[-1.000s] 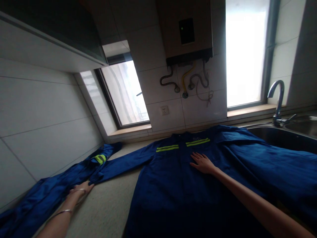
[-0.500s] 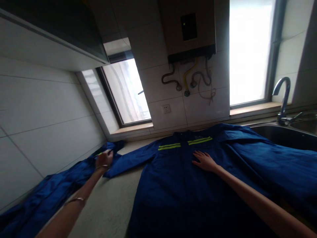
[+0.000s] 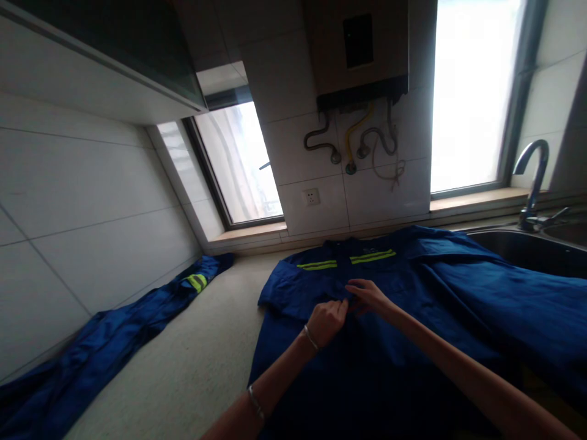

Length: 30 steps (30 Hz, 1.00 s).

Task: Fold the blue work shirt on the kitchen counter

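Dim backlit scene, blown-out windows [image 3: 472,91], warped wide-angle edges

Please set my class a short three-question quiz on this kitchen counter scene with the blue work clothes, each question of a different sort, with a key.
1. True or false: the blue work jacket lies spread on the counter.
2. Where do the left hand and right hand meet? A) on the jacket's chest B) at the faucet C) on the blue trousers
3. Fill in: the jacket's left sleeve is folded ____ the chest.

Key: 1 true; 2 A; 3 across.
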{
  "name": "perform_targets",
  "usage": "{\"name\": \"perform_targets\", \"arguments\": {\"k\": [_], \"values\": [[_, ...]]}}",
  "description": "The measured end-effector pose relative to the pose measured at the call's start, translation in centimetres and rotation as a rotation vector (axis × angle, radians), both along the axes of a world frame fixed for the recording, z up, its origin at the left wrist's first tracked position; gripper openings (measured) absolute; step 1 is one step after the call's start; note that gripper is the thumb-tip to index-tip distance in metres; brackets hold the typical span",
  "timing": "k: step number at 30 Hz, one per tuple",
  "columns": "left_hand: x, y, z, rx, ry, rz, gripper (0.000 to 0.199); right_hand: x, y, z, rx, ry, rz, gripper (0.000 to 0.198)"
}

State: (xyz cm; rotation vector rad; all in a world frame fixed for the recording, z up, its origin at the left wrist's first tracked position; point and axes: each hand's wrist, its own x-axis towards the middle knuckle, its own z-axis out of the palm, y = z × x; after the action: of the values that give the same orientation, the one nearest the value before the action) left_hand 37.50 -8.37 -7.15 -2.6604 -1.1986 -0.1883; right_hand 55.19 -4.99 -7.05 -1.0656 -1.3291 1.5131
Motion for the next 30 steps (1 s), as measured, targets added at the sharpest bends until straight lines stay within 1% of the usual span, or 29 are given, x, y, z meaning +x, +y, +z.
{"name": "perform_targets", "arguments": {"k": [2,4,6,8,11,12,14,18,20,22,24,27,30], "values": [[0.1,-0.3,-0.9,0.065,-0.024,-0.074,0.044,0.6,0.6,-0.3,0.004,-0.027,0.022,0.046],[-0.2,-0.3,-1.0,0.142,-0.094,-0.125,0.038,1.3,1.0,-0.4,0.041,-0.02,0.055,0.042],[-0.6,-0.3,-0.4,0.207,-0.19,-0.145,0.031,2.0,0.9,-0.2,0.073,0.009,0.095,0.042],[-1.0,-0.4,0.4,0.235,-0.281,-0.149,0.026,2.7,0.6,0.0,0.106,0.037,0.14,0.044],[-1.4,-0.5,1.6,0.207,-0.393,-0.148,0.023,3.6,0.3,0.3,0.187,0.038,0.226,0.044],[-1.5,-0.6,2.0,0.189,-0.433,-0.143,0.023,3.9,0.4,0.2,0.23,0.006,0.229,0.043],[-1.6,-0.8,2.7,0.149,-0.516,-0.13,0.022,4.3,0.4,0.2,0.363,-0.123,0.173,0.038],[-1.6,-1.2,3.9,0.079,-0.621,-0.109,0.021,4.7,0.1,0.3,0.801,-0.517,-0.035,0.032],[-1.6,-1.3,4.1,0.047,-0.628,-0.103,0.022,4.6,-0.3,0.6,0.97,-0.679,-0.115,0.03],[-1.6,-1.4,4.2,0.015,-0.626,-0.098,0.024,4.5,-0.6,0.8,1.059,-0.768,-0.183,0.025],[-1.7,-1.5,4.2,-0.012,-0.626,-0.094,0.026,4.4,-0.7,1.0,1.113,-0.804,-0.226,0.024],[-1.9,-1.4,4.4,-0.056,-0.635,-0.08,0.026,4.4,-0.8,1.1,1.195,-0.841,-0.247,0.024],[-2.0,-1.5,5.1,-0.139,-0.649,-0.049,0.025,4.4,-0.9,0.9,1.258,-0.883,-0.242,0.025]]}}
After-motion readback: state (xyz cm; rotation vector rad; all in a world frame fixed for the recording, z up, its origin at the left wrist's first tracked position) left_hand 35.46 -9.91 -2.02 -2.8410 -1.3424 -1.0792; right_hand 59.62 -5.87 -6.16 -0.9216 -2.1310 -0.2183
